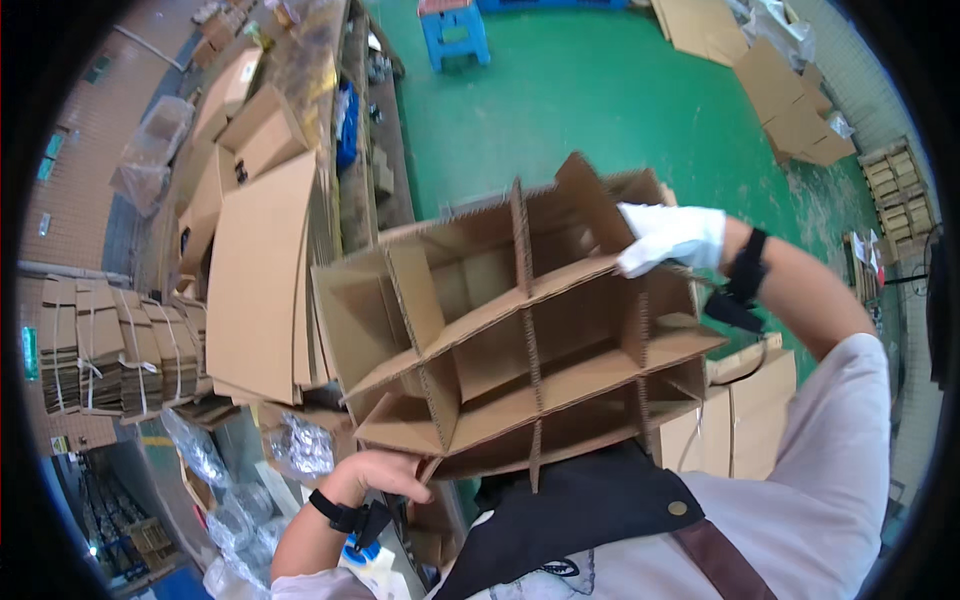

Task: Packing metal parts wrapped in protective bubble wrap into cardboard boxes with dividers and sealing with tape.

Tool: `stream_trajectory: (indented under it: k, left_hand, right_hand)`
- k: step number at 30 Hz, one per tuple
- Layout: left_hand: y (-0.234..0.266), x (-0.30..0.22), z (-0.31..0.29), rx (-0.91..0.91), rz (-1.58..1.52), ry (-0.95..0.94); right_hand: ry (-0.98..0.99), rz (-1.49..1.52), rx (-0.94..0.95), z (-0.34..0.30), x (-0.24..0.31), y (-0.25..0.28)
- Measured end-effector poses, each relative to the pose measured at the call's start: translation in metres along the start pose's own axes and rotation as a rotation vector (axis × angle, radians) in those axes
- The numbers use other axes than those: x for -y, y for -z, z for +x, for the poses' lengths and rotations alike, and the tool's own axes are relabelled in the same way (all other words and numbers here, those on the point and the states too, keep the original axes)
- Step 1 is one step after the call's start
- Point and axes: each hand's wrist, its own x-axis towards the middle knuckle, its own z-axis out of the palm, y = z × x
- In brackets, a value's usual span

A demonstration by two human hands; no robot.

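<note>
A brown cardboard divider (535,345), made of crossed slotted strips that form several open cells, is held up in front of my body, slightly tilted. My right hand (672,238), in a white glove, grips its upper right part, with fingers over the edge of a strip. At the lower left corner, my bare left hand (388,474) pinches the cardboard's edge; some of its fingers are hidden behind it. One strip (593,205) sticks up above the others near my right hand. Both wrists wear black straps.
Left of the divider, flat cardboard sheets (262,280) are stacked beside a long worn workbench (300,65). Strapped cardboard bundles (125,350) stand farther left. A blue stool (453,38) is on the green floor ahead. Cardboard (790,105) lies far right; cartons (760,410) stand beneath my right arm.
</note>
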Motion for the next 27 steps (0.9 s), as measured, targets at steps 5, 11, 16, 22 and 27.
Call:
stream_trajectory:
  k: [5,11,16,22,27]
  left_hand:
    - [0.012,0.010,0.012,0.114,-0.317,0.111]
    - [-0.002,0.046,0.010,0.127,-0.219,0.083]
    - [0.001,-0.005,0.017,0.123,0.091,0.081]
    - [-0.034,0.020,0.002,-0.124,-0.358,-0.092]
    - [0.009,0.008,0.020,0.018,-0.162,-0.026]
  right_hand:
    - [-0.115,-0.248,0.038,-0.004,0.017,-0.011]
    - [-0.121,-0.315,0.113,0.008,0.018,-0.027]
    - [0.067,-0.626,0.154,0.012,-0.004,-0.025]
    - [0.217,-0.397,0.146,-0.016,0.015,-0.036]
    - [-0.188,-0.202,0.399,0.035,-0.012,-0.007]
